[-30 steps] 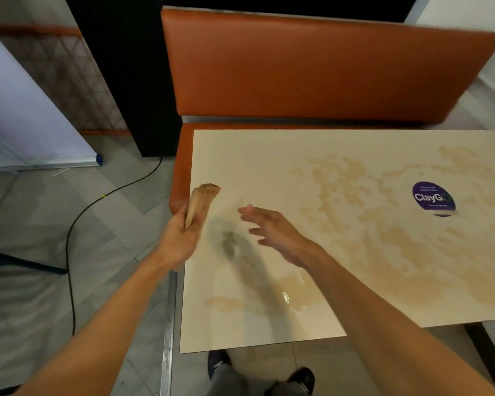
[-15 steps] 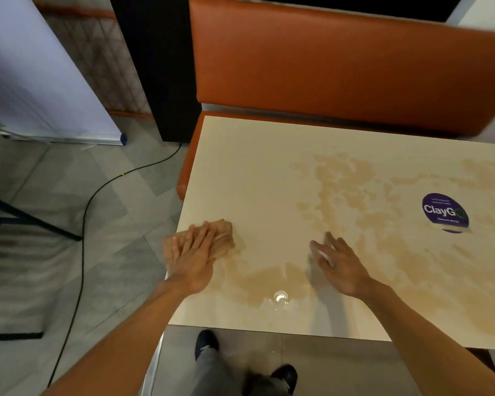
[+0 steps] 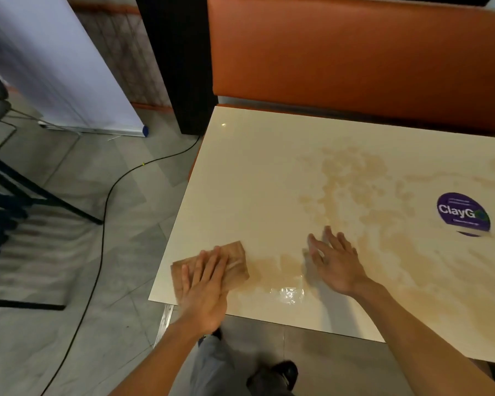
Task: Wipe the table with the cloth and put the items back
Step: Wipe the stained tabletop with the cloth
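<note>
**Cloth at near left corner, wiping step in hand**

Cloth (image 3: 236,258): tan, folded, lying on the table (image 3: 269,172) at its near left corner, close to both edges. Left hand (image 3: 205,287) lies on top of it, fingers straight and palm pressing down. It grips nothing. Right hand (image 3: 336,265) is spread flat on the bare tabletop, to the right of the cloth and apart from it. It holds nothing and looks like a brace.

Obs.: brown blotches (image 3: 355,178) run across the middle and right of the top, toward a round purple sticker (image 3: 463,214). A glossy wet patch (image 3: 289,292) sits between the two hands, near the front edge. None of the items to be put back are in view.

Judgement: most of the surface looks unwiped.

Method notes:
- Press with an even, flat palm so the whole fold is in contact.
- Use overlapping strokes from the corner rightward, through the wet patch and into the blotches.
- Lift the right hand clear before the cloth reaches it.
- Draw liquid inward, not off the edge toward the floor or the orange bench (image 3: 355,52).
- Turn to a clean face once the cloth is soiled.
- Go lightly over the sticker, whose lower edge looks lifted.
</note>
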